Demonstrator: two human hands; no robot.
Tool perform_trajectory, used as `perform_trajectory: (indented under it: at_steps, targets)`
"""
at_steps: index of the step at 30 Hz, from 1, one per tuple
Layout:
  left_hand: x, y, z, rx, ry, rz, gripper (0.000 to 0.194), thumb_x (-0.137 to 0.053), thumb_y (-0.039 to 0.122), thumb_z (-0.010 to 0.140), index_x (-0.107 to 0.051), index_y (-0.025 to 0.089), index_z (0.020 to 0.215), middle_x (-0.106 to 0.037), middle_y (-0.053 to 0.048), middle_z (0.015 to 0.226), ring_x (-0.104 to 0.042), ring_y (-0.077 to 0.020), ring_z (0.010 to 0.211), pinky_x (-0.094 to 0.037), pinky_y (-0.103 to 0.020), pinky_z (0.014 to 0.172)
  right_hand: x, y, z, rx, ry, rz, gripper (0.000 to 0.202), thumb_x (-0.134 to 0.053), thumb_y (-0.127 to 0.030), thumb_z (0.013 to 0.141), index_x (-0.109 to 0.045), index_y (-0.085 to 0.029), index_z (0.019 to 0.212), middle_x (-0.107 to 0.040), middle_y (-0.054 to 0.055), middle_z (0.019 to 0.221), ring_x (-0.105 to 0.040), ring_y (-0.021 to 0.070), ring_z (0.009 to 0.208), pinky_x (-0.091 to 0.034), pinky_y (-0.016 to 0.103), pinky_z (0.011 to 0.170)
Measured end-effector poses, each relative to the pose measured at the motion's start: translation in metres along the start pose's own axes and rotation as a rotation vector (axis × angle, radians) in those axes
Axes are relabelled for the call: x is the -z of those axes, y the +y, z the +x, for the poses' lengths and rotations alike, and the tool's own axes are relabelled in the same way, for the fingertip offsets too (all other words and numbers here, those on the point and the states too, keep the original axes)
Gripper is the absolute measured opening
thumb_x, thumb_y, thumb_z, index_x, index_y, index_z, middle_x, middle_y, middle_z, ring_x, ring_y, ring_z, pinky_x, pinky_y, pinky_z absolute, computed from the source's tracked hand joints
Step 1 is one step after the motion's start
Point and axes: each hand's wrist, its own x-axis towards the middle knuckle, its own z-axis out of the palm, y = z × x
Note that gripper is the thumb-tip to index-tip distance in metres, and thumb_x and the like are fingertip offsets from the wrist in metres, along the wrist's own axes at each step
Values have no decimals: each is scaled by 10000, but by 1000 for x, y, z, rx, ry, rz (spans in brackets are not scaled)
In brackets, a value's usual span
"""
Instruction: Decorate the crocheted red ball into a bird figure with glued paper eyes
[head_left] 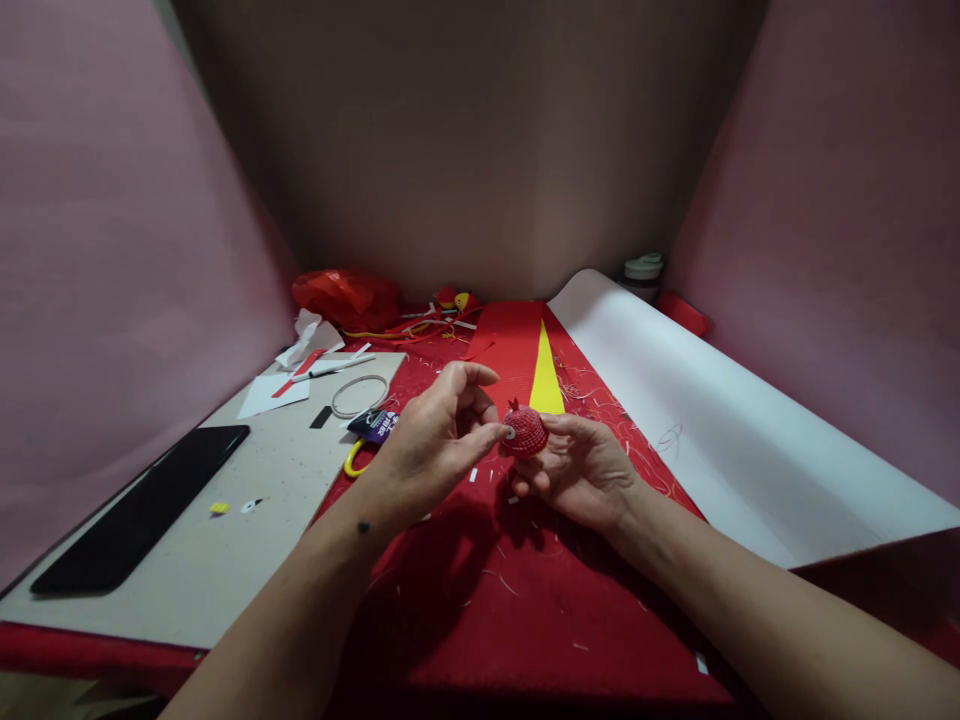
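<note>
Evidently, 2 hands (457, 430) (577, 465) touch the small red woven piece (527, 432).

Both bare forearms reach forward, left fingers (486, 437) curled near the cupped right hand (574, 465).

Our left hand (450, 435) and right hand (581, 470) are bare, with slim fingers and rounded fingertips. Our left forearm (300, 590) and right forearm (735, 600) are bare too, broadening away from narrower wrists. We have one small, dark, roundish spot (364, 526) near our left wrist; we cannot tell whether it lies on the surface.
</note>
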Motion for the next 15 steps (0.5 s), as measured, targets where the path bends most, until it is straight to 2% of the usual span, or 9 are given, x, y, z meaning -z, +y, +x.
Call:
perform_trajectory:
  at_steps: [6, 15]
  targets:
    - [-1, -1, 0, 18, 3, -39, 329, -598, 148, 815, -445, 148, 1106, -534, 30, 774, -506, -83, 650, -433, -225, 581, 3, 0, 2, -18, 5, 1, 224, -701, -278, 598, -643, -153, 774, -599, 0, 536, -426, 139, 424, -420, 371, 570]
    - [-2, -2, -2, 34, 65, -128, 386, -618, 187, 802, -441, 150, 1142, -534, -18, 907, -523, -104, 737, -446, -248, 618, 4, 0, 1, 3, -26, 20, 211, -671, -295, 635, -646, -168, 803, -658, 17, 625, -424, 134, 444, -417, 373, 585]
